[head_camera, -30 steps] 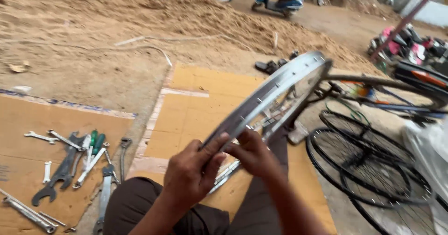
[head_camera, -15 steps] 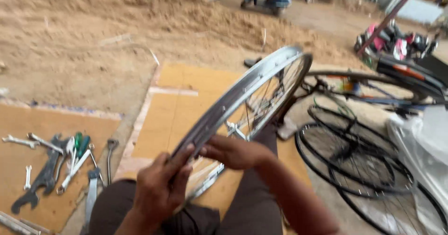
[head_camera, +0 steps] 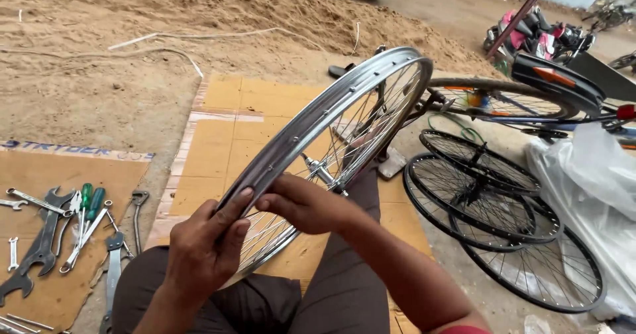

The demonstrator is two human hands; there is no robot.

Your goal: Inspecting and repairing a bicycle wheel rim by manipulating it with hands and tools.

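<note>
Both hands (head_camera: 255, 231) on wheel rim (head_camera: 318, 118)

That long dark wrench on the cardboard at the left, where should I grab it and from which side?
Grip the dark wrench at mid-shaft, coming straight down from above. It lies flat on the cardboard with forked jaws at both ends, so the narrow middle is likely easiest to pinch. Close across its width; the green screwdrivers lie close on its right, so keep fingers tight there. Both the left hand and right hand are on the wheel rim.

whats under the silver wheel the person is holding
Under the silver wheel rim lie the person's lap in brown trousers and a cardboard sheet on the sand. The left hand covers the rim's near edge, so what it rests on is hidden.
</note>
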